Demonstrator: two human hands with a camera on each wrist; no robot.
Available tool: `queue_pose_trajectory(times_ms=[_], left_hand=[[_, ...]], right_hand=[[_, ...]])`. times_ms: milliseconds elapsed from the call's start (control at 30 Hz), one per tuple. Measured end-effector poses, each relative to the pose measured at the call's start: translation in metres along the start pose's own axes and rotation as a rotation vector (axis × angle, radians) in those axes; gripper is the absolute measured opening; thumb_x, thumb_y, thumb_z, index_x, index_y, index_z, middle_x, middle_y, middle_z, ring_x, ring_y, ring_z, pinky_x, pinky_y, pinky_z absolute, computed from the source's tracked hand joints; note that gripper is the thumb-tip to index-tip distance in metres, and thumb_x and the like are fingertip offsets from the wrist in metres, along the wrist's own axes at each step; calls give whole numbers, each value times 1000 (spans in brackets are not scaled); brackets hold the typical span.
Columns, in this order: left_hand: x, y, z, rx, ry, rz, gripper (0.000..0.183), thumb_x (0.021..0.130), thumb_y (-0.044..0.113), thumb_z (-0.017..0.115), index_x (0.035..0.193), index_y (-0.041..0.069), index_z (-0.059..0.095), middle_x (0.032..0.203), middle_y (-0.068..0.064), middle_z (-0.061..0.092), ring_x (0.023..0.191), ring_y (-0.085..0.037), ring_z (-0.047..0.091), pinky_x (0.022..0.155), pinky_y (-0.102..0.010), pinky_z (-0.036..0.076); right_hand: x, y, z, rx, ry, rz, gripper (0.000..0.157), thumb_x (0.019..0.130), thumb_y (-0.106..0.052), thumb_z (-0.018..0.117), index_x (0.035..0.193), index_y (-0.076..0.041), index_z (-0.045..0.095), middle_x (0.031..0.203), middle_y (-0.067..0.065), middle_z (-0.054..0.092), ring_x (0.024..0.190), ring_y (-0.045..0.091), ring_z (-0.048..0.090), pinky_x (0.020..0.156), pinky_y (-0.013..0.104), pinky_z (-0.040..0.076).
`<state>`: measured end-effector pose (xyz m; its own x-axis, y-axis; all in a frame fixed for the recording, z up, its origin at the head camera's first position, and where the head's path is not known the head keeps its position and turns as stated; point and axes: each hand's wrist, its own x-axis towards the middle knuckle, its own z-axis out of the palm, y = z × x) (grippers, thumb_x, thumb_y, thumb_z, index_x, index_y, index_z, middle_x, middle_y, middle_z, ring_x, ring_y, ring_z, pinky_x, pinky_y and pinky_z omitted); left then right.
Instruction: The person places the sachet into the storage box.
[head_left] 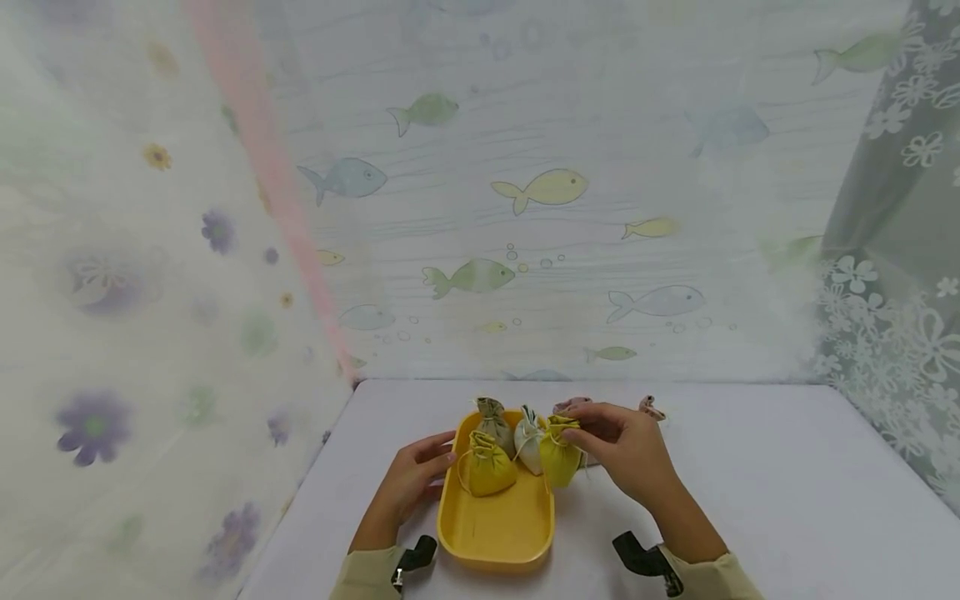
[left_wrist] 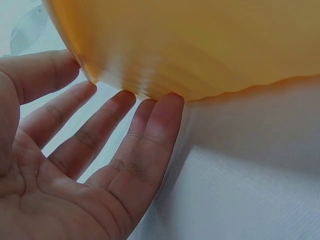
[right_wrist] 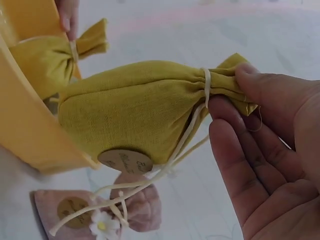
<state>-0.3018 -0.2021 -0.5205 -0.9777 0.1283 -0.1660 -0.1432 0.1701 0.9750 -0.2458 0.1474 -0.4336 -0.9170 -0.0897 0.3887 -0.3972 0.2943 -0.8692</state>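
A yellow tray (head_left: 498,529) sits on the table, with my left hand (head_left: 416,475) at its left side. In the left wrist view, that hand's fairly straight fingers (left_wrist: 162,120) rest their tips against the tray's outer wall. My right hand (head_left: 630,446) pinches the gathered neck of a yellow drawstring pouch (right_wrist: 130,107). This pouch hangs at the tray's right rim, with its cord and round tag dangling. Inside the tray lie another yellow pouch (head_left: 491,475), a brownish pouch (head_left: 495,427) and a white pouch (head_left: 528,442).
A pink pouch (right_wrist: 137,202) with a white flower and a round tag lies on the table right of the tray, partly behind my right hand in the head view. Another small pouch top (head_left: 651,407) shows beyond that hand. A fish-print curtain (head_left: 555,250) hangs behind the table (head_left: 750,483).
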Motion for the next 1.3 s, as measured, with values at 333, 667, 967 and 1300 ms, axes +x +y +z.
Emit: queue_pose_trajectory(times_ms=[333,667,967,1300], left_hand=[[-1,2,-1,-3,-19,17,61,94,38,76,149,20,57,148,-15,59,114,-27,71,87,-41,64],[-1,2,0,19,0,5,57,96,36,74,148,20,58,148,-15,59,113,-26,71,86,-40,64],[1,1,-1,-1,-14,13,59,94,37,76,148,20,58,146,-15,60,110,-24,72,85,-40,64],[2,0,-2,-8,-27,21,60,94,39,76,148,19,58,144,-15,60,108,-24,72,85,-40,64]], right_hand=[[-1,2,19,36,-72,97,23,88,-29,83,110,-24,77,108,-1,76,89,18,75,74,31,64],[-2,5,30,47,-56,76,26,89,-30,82,111,-17,77,103,1,77,85,16,74,73,32,64],[-3,16,47,-36,-87,106,19,88,-26,84,106,-24,79,99,-6,77,84,10,73,72,22,61],[-3,23,51,-106,-103,110,24,87,-26,84,110,-19,79,97,-10,78,83,5,73,72,20,61]])
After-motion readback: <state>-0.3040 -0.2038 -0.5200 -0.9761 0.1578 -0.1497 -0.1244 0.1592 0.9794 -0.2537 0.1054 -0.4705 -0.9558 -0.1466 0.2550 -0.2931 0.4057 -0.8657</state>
